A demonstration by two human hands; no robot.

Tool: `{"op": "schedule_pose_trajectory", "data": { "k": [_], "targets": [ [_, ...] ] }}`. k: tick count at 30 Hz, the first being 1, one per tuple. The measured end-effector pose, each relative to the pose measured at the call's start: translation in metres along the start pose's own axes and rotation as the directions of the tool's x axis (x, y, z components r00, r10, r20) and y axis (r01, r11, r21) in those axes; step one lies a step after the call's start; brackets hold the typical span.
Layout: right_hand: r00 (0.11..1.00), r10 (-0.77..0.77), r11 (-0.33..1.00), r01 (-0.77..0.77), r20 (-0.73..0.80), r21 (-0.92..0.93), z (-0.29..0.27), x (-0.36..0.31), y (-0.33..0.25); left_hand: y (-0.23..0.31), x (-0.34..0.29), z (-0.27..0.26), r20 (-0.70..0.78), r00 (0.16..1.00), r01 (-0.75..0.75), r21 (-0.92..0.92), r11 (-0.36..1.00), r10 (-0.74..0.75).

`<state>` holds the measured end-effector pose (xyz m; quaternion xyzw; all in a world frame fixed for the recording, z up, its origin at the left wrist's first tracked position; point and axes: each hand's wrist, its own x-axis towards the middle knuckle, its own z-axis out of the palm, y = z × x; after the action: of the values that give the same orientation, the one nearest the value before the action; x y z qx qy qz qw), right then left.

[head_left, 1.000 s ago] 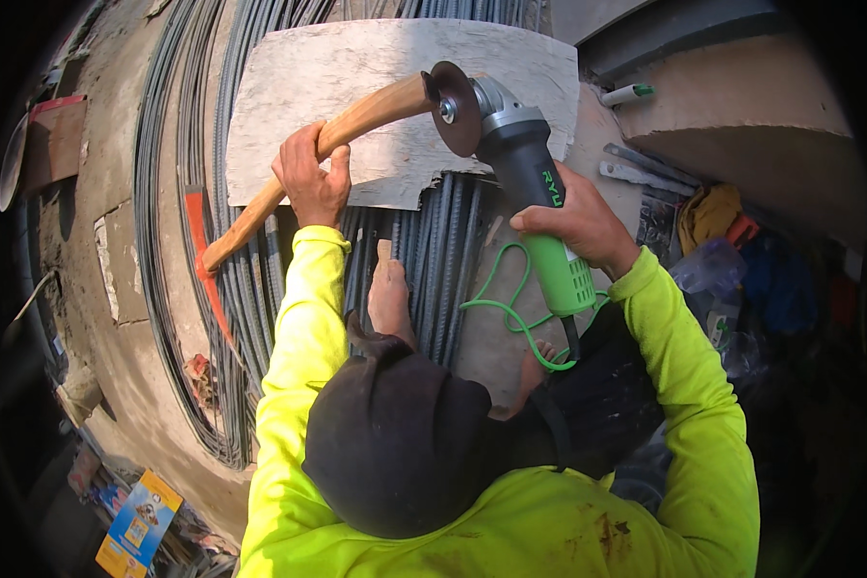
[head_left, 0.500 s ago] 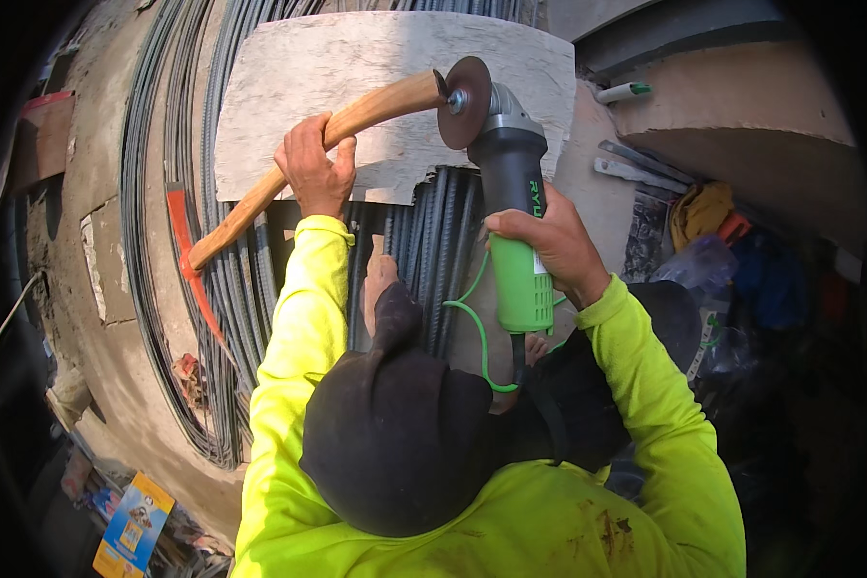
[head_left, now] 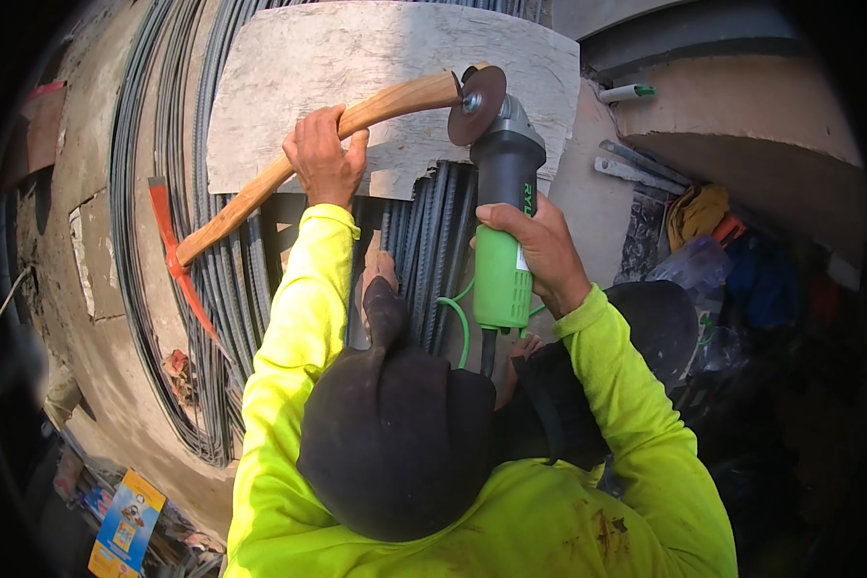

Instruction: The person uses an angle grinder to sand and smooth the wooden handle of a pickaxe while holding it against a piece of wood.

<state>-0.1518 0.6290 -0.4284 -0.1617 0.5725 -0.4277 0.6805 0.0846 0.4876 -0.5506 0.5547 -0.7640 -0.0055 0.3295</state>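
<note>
My left hand (head_left: 325, 159) grips a long curved wooden handle (head_left: 395, 101) near its middle, holding it across a pale flat board (head_left: 376, 58). My right hand (head_left: 539, 246) holds a green and grey angle grinder (head_left: 501, 222) by its body. The grinder's round sanding disc (head_left: 479, 91) presses against the upper right end of the handle. The handle's lower left end meets a red pick head (head_left: 173, 255). A green cord (head_left: 458, 318) loops down from the grinder. My yellow sleeves and a dark cap fill the lower middle.
Bundles of grey steel rebar (head_left: 222, 289) run under the board and down the left side. A concrete ledge (head_left: 742, 116) lies at the right with a white and green marker (head_left: 626, 93), metal tools, and cloths and a plastic bag below it. A coloured carton (head_left: 125, 520) lies lower left.
The grinder has swung upright, its body now pointing straight down toward me. The handle's end and the disc sit a little higher and further right on the board.
</note>
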Motion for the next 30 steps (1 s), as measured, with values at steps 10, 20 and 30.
{"op": "schedule_pose_trajectory", "data": {
  "k": [10, 20, 30],
  "targets": [
    [0.999, -0.035, 0.999, 0.036, -0.041, 0.009, 0.007, -0.016, -0.001, -0.001, 0.008, 0.002, 0.035, 0.999, 0.009, 0.065, 0.998, -0.011],
    [0.819, -0.566, 0.749, 0.467, -0.089, -0.470, -0.004, -0.003, -0.039, -0.019, 0.065, -0.043, 0.020, 0.998, 0.048, 0.215, 0.975, -0.054],
    [0.640, -0.762, 0.447, 0.632, 0.101, -0.633, 0.007, 0.034, -0.045, -0.041, 0.096, -0.101, -0.014, 0.996, 0.084, 0.096, 0.992, -0.084]
  ]
}}
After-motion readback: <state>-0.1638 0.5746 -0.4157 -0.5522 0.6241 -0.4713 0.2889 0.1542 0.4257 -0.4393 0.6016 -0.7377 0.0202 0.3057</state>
